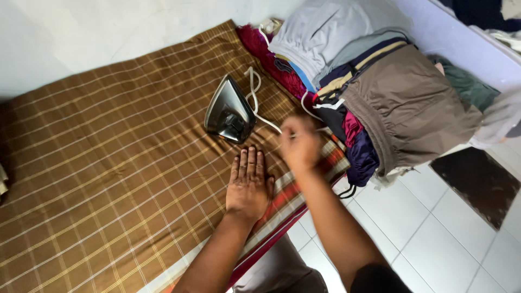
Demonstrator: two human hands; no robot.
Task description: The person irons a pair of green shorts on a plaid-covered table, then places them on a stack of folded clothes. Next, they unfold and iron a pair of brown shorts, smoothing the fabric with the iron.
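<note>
My left hand (248,184) lies flat, fingers together, on a brown checked cloth (108,157) spread over the floor. My right hand (298,144) is blurred, just right of it, closed around the white cord (255,97) near the cloth's striped red edge. A dark metal clothes iron (229,112) stands tilted on the cloth just beyond both hands, its soleplate facing left.
A pile of folded clothes (374,92), grey, brown, navy and magenta, sits to the right of the iron. White floor tiles (434,239) lie at the lower right with a dark mat (477,184). A white wall runs along the top.
</note>
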